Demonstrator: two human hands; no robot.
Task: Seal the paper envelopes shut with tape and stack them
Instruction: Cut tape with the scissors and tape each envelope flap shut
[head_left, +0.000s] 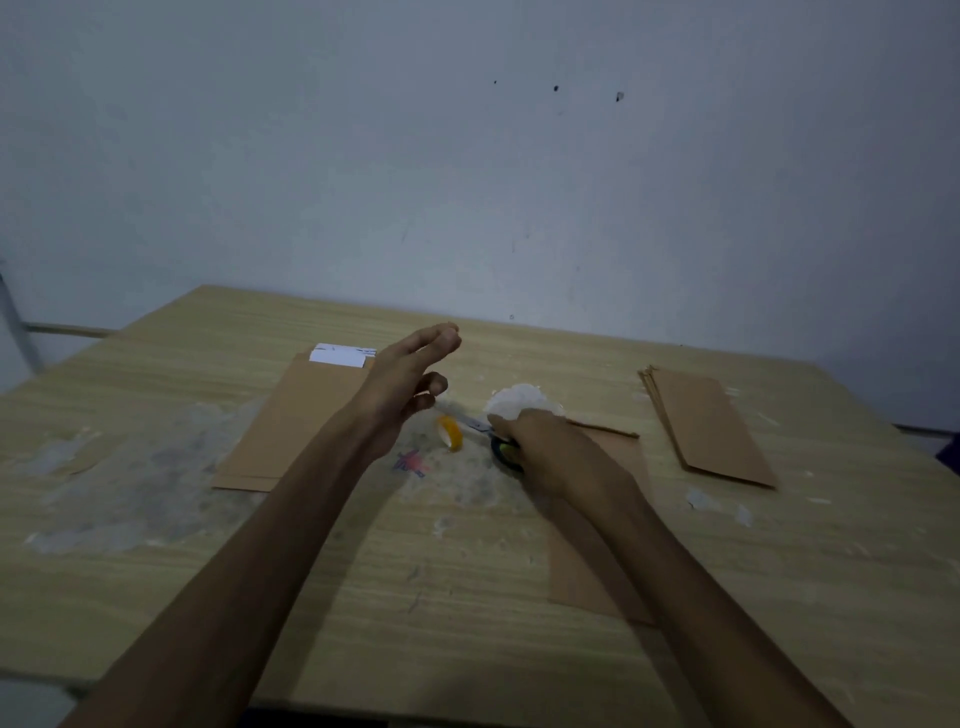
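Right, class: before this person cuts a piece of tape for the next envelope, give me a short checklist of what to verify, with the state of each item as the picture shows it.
1. Scissors in hand: ok, the right hand grips their dark handle on the table.
2. Tape roll within reach: ok, it lies between the hands.
3. Left hand free to pull tape: ok, raised, holding nothing.
4. Envelope ready in front: ok, under the right forearm.
5. Its flap folded shut: cannot tell, hidden by the arm.
6. Stack for finished ones: ok, far right, apart from the left pile.
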